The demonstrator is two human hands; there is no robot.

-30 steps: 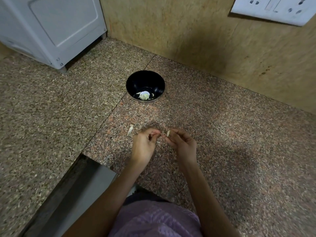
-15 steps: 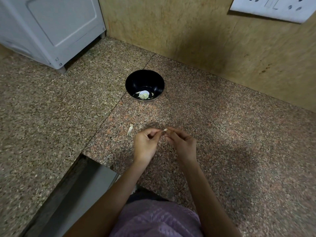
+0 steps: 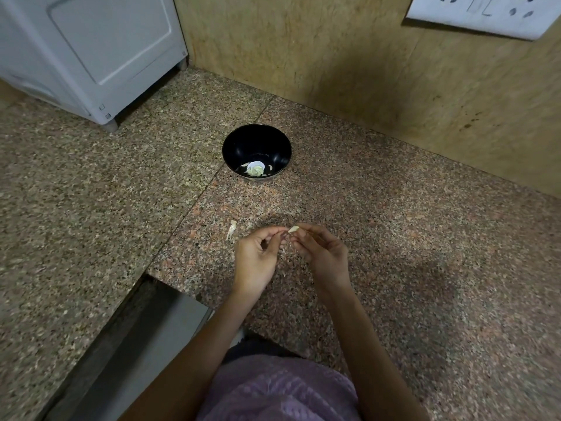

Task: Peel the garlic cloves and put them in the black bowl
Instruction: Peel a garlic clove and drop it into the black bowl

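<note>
A pale garlic clove [image 3: 293,229] is pinched between the fingertips of my right hand [image 3: 321,252]. My left hand [image 3: 257,253] has its fingers curled and its fingertips meet the clove from the left; whether it pinches the clove or its skin I cannot tell. Both hands hover just above the granite counter [image 3: 394,238]. Farther back stands the black bowl [image 3: 256,150], holding a few pale garlic pieces [image 3: 256,169] at its bottom. A scrap of garlic skin [image 3: 231,229] lies on the counter left of my hands.
A white appliance [image 3: 91,50] stands at the back left. A beige wall [image 3: 349,65] with a white socket plate [image 3: 482,12] runs behind the bowl. At the near left the counter ends at a dark gap [image 3: 127,326] with a grey surface below.
My two hands have drawn together, and the clove tip now shows between their fingertips. Bowl and skin scrap lie as before.
</note>
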